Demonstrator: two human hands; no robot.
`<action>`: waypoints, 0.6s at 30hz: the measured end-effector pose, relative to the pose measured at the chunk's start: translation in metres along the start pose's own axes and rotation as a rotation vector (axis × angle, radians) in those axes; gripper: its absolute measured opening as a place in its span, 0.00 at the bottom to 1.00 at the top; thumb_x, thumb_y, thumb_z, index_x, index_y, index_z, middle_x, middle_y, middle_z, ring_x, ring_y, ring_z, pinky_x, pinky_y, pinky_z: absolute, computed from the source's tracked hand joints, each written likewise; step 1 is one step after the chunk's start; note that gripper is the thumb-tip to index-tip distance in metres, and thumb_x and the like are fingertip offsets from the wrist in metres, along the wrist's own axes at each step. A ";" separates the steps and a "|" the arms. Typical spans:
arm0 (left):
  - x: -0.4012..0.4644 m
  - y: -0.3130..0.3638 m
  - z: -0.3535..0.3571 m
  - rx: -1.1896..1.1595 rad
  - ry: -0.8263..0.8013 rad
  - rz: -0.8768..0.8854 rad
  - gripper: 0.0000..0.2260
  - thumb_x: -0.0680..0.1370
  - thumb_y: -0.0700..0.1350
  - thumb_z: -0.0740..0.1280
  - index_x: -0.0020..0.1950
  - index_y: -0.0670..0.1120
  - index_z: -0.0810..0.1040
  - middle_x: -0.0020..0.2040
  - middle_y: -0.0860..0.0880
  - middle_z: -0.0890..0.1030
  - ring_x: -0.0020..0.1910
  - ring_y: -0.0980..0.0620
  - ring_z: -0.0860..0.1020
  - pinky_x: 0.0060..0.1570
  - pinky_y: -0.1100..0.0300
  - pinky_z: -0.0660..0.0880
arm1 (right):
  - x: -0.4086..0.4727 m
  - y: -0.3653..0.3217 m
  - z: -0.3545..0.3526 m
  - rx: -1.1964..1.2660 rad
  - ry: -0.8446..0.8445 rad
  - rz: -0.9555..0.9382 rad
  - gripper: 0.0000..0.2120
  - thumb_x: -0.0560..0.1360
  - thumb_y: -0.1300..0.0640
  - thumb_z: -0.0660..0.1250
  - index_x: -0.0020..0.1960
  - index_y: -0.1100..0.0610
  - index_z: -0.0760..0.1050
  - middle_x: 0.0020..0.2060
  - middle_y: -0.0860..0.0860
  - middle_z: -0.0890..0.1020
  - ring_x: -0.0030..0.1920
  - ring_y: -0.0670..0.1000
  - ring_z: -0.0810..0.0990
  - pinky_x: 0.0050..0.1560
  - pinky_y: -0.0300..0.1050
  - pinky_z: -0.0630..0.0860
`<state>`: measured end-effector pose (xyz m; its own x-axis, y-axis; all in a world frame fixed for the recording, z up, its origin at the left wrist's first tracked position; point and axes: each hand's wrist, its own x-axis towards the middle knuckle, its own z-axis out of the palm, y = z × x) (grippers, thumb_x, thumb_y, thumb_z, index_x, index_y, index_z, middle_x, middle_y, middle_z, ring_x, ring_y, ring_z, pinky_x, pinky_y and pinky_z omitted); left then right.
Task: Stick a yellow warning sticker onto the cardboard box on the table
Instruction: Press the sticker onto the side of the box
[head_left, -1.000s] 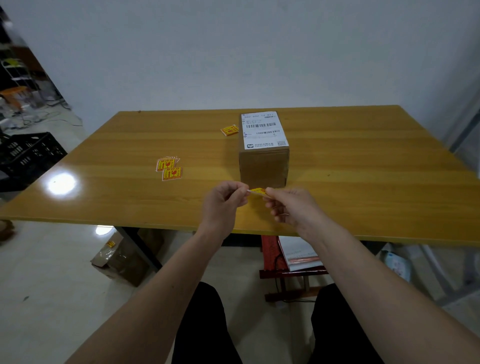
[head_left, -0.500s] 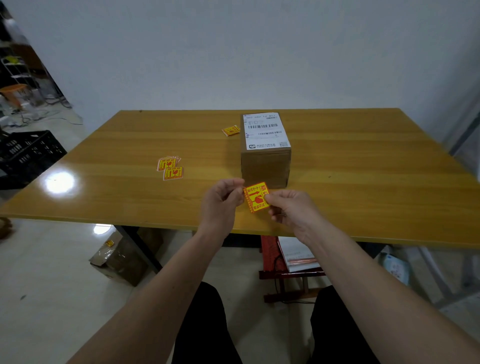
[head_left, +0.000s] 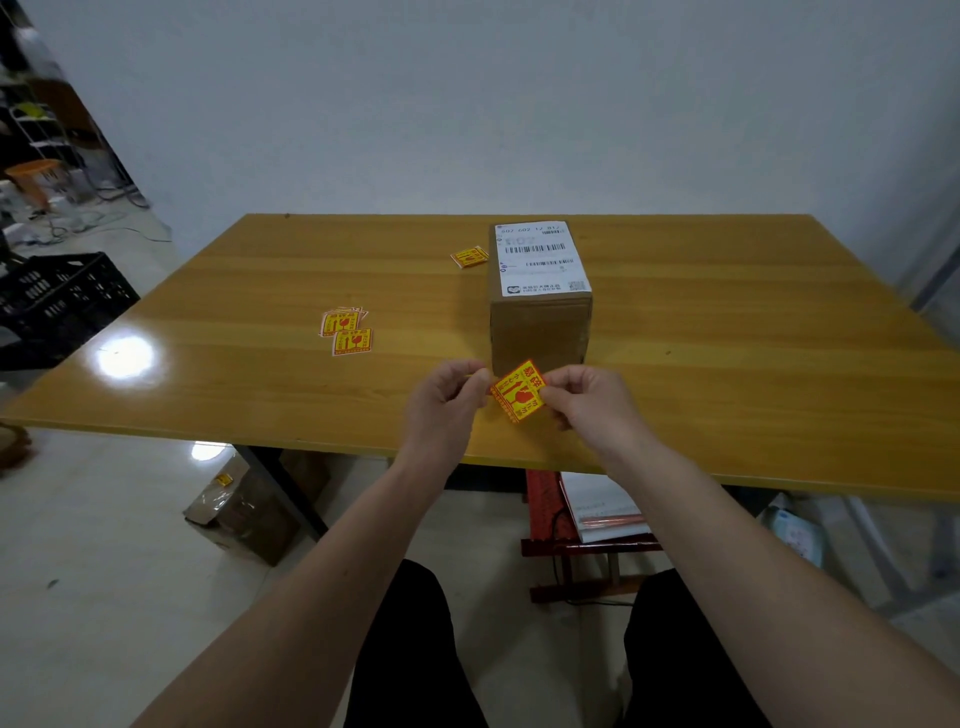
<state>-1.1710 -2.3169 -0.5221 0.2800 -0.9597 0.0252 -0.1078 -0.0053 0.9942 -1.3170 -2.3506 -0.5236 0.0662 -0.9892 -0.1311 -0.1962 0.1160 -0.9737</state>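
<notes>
Sticker (head_left: 519, 391) was pinched between left hand (head_left: 444, 402) and right hand (head_left: 589, 400), just before the cardboard box (head_left: 540, 332); backing should be peeled from a corner, adhesive left untouched.

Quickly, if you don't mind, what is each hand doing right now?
Left hand: closed, pinching the left edge of the yellow warning sticker.
Right hand: closed, pinching the same sticker's right edge.

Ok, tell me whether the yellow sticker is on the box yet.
Not yet. The yellow sticker is pinched between both hands, left hand and right hand, in front of the box.
</notes>
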 end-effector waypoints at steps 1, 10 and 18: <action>0.000 0.001 0.000 0.025 -0.022 0.006 0.04 0.77 0.43 0.65 0.49 0.46 0.80 0.39 0.52 0.80 0.39 0.58 0.77 0.44 0.66 0.75 | 0.002 -0.001 -0.001 -0.069 0.005 -0.044 0.07 0.75 0.65 0.66 0.41 0.56 0.78 0.36 0.50 0.78 0.35 0.45 0.73 0.38 0.39 0.72; -0.001 -0.001 0.004 0.203 -0.071 -0.017 0.04 0.73 0.41 0.72 0.45 0.41 0.82 0.43 0.45 0.85 0.44 0.50 0.82 0.47 0.60 0.78 | -0.001 -0.010 -0.005 -0.502 -0.007 -0.289 0.06 0.76 0.62 0.65 0.46 0.57 0.81 0.41 0.50 0.79 0.45 0.50 0.77 0.47 0.47 0.76; -0.005 0.001 0.009 0.063 -0.007 -0.139 0.02 0.74 0.42 0.70 0.41 0.45 0.81 0.36 0.53 0.80 0.34 0.63 0.76 0.39 0.71 0.72 | -0.005 -0.010 -0.004 -0.291 0.105 -0.217 0.20 0.77 0.62 0.63 0.68 0.58 0.68 0.44 0.50 0.78 0.51 0.50 0.76 0.55 0.47 0.74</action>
<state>-1.1809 -2.3150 -0.5219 0.2901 -0.9503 -0.1133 -0.1283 -0.1559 0.9794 -1.3193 -2.3476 -0.5130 0.0393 -0.9935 0.1066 -0.4596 -0.1127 -0.8810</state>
